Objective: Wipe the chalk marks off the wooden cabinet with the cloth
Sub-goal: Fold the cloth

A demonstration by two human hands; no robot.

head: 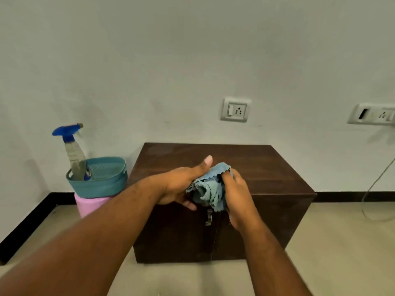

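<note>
A pale painted wall (149, 60) with a black skirting strip (32, 223) is met by a beige tiled floor (342, 242), against which a dark brown wooden cabinet (267, 174) is placed. Chalk marks cannot be made out on its top. A metal door handle (208, 217) is seen on the cabinet front, at 6 o'clock from the hands. A crumpled light blue cloth (210, 189) is held above the front edge of the cabinet top, between both hands. The left hand (181, 184) is wrapped around the cloth from 9 o'clock, thumb raised; the right hand (237, 195) is closed on the cloth from 3 o'clock, fingers curled into the folds. At 9 o'clock from the cabinet, just beside it, a teal perforated basket (102, 184) is set on a pink container (89, 206). A spray bottle (73, 154) with a blue trigger head is stood tilted inside the basket. On the wall, a switch socket plate (235, 110) is mounted at 12 o'clock from the cabinet, and a second socket plate (374, 114) at 2 o'clock, below which a thin cable (376, 182) is hung.
</note>
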